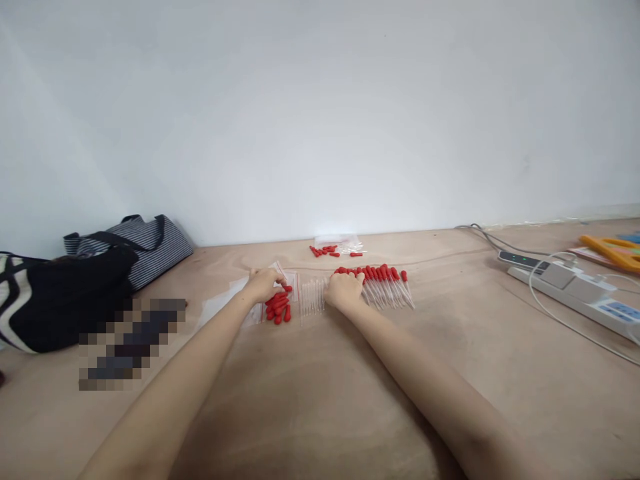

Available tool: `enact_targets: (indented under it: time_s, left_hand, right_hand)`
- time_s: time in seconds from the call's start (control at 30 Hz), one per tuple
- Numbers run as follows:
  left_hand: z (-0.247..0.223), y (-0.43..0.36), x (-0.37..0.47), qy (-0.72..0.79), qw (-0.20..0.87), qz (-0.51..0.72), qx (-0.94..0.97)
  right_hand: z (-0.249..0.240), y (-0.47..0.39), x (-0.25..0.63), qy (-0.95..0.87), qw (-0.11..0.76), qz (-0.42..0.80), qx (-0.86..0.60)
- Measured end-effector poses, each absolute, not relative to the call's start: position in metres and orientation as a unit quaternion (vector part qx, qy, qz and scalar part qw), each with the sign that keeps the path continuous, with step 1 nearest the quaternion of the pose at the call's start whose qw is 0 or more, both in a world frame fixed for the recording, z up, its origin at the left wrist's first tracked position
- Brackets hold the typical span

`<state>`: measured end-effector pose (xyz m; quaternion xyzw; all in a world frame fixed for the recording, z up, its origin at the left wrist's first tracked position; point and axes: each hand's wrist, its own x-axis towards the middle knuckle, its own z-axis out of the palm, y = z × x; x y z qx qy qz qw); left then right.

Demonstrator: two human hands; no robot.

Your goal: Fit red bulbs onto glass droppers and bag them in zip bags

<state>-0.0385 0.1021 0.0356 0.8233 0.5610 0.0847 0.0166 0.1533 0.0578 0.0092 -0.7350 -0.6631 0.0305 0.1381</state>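
Note:
My left hand (263,285) is over a small pile of red rubber dropper bulbs (278,308), its fingertips closed on one red bulb (288,289) at the pile's top edge. Right of the pile, several clear thin tubes (311,297) lie side by side without bulbs. My right hand (344,289) is at the right end of these tubes, fingers curled down and closed; what they grip is hidden. Directly right of it lies a slanted row of droppers (387,287), clear tubes with red bulbs on their far ends.
Clear plastic zip bags (235,293) lie under and left of my left hand. By the wall are another bag (340,241) and loose red bulbs (325,251). Cloth bags (65,300) stand left; a power strip (575,293) with cables and orange-handled scissors (610,252) lie right.

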Motion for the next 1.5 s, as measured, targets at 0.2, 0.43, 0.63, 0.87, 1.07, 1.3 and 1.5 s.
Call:
enact_targets:
  time_s: [0.2, 0.43, 0.63, 0.87, 1.07, 1.3, 1.5]
  left_hand:
    - [0.042, 0.095, -0.029, 0.554, 0.022, 0.137, 0.821]
    - [0.03, 0.01, 0.003, 0.425, 0.08, 0.22, 0.874]
    - [0.0, -0.04, 0.019, 0.422, 0.051, 0.21, 0.881]
    - [-0.001, -0.036, 0.008, 0.432, 0.014, 0.207, 0.878]
    - [0.016, -0.027, -0.004, 0.293, -0.023, 0.14, 0.945]
    - [0.014, -0.024, 0.017, 0.345, 0.034, 0.186, 0.92]
    - [-0.007, -0.026, 0.034, 0.424, 0.103, 0.246, 0.866]
  right_hand:
    - [0.016, 0.058, 0.15, -0.659, 0.117, 0.038, -0.742]
    - [0.017, 0.003, 0.204, -0.767, 0.124, -0.036, -0.628]
    - [0.0, -0.036, 0.254, -0.819, 0.102, -0.089, -0.558]
    - [-0.006, -0.037, 0.266, -0.822, 0.13, -0.062, -0.55]
    - [0.0, -0.032, 0.264, -0.816, 0.174, 0.02, -0.551]
    - [-0.01, -0.024, 0.25, -0.793, 0.197, 0.072, -0.572]
    - [-0.018, -0.034, 0.24, -0.792, 0.252, -0.017, -0.557]
